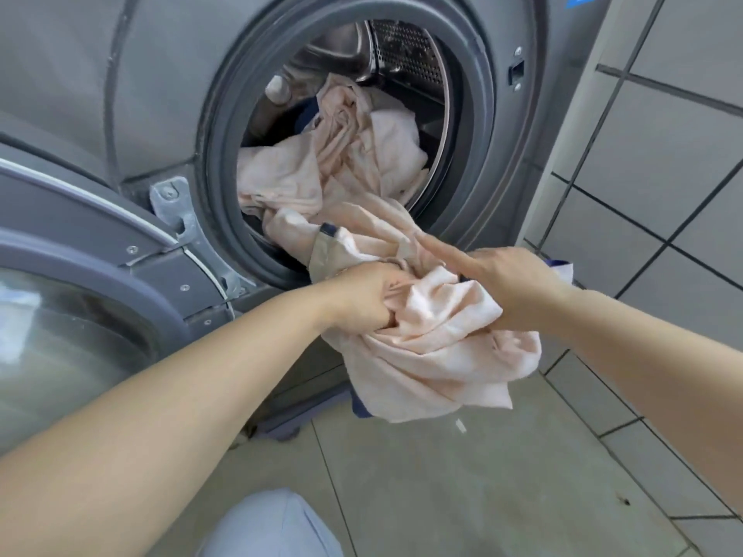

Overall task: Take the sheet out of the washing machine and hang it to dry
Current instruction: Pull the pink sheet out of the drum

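**Sheet extraction: mid-pull**

Left hand (pixel 368 297) grip: fingers curled, clamping a sheet (pixel 434 347) fold. Right hand (pixel 510 283) grips the bunch, forefinger extended. Both keep wet cloth off the floor (pixel 462 476). The rest trails into the drum (pixel 362 54).

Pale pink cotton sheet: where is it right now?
Head view, centre: the pale pink cotton sheet trails from the grey washing machine's drum opening over its lower rim, bunched between the left hand and right hand.
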